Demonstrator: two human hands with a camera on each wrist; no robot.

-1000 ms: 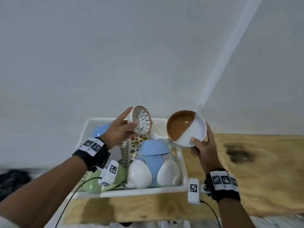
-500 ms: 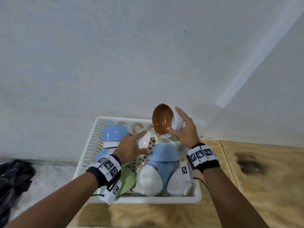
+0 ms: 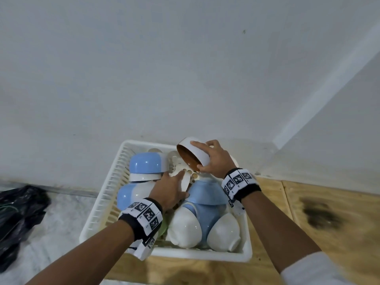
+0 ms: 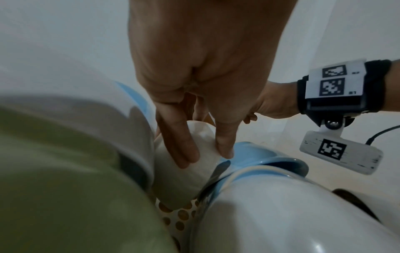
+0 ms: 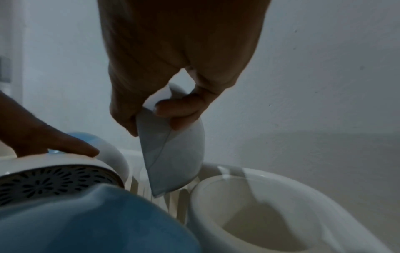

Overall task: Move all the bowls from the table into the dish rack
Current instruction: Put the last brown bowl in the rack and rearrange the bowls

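Right hand [image 3: 213, 159]: grip closed on the brown-lined white bowl [image 3: 192, 156], thumb at the lower rim, fingers over the base; bowl held tilted above the dish rack [image 3: 98, 208] rear.
Left hand [image 3: 170, 190]: fingers curled round the patterned small bowl [image 4: 186, 164], lodged between racked bowls.
Dish rack: set on the worktop [image 3: 308, 233].

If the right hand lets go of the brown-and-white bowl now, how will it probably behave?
The brown-and-white bowl looks glazed, so probably slippery and breakable. The right hand holds it tilted on edge above the dish rack, so it would likely tip or roll.
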